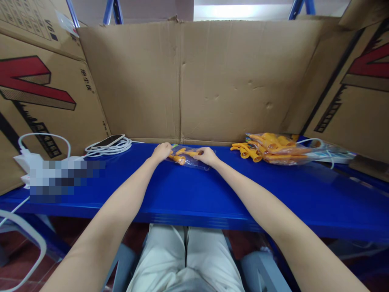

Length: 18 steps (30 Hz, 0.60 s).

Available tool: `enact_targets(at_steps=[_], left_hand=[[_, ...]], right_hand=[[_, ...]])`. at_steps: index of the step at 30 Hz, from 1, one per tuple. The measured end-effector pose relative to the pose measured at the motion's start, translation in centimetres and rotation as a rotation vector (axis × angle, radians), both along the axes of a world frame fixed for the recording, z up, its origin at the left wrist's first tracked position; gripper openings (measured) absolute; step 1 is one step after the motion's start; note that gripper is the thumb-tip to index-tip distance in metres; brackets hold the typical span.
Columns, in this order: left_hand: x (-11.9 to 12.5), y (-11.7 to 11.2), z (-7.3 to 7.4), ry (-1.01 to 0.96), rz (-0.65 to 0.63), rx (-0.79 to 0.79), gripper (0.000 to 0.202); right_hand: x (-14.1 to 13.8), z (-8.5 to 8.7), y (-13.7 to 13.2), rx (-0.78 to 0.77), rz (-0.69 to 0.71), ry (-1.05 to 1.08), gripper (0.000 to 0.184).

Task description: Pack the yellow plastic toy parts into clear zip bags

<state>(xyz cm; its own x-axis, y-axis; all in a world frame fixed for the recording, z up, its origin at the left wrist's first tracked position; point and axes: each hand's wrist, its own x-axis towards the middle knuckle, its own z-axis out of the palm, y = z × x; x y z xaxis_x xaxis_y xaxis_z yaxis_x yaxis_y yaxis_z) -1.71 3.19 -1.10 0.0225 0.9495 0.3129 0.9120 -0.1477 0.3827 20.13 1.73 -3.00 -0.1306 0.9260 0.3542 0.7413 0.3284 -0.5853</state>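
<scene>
A clear plastic bag (194, 162) with a few orange horn-shaped plastic pieces (180, 159) lies on the blue table in front of me. My left hand (162, 151) is closed at the bag's left end, its fingers bent over the edge. At the other end, my right hand (208, 155) pinches near one orange piece and the plastic around it. Whether the right fingers grip the piece or only the film is too small to tell. To the right sit loose orange pieces (247, 152) beside a fuller bag of orange pieces (276, 148).
Cardboard walls (136, 81) close off the back and both sides of the blue table (188, 194). A phone (109, 141) rests on a coiled white cable (121, 148) at left, near a white power strip (27, 162). Flat packets (331, 156) lie at far right.
</scene>
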Motion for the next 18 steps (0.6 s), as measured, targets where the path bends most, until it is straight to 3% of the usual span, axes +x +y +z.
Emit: enact_targets(at_steps=[8, 14, 18], left_hand=[[0.5, -0.1, -0.3, 0.027, -0.057, 0.035, 0.040], [0.8, -0.1, -0.6, 0.089, -0.169, -0.005, 0.046], [0.8, -0.1, -0.5, 0.148, -0.166, -0.053, 0.049]], right_hand=[[-0.4, -1.3, 1.0, -0.052, 0.032, 0.255, 0.024], [-1.1, -1.1, 0.1, -0.131, 0.070, 0.320, 0.028], [-1.5, -1.1, 0.1, -0.103, -0.011, 0.286, 0.027]])
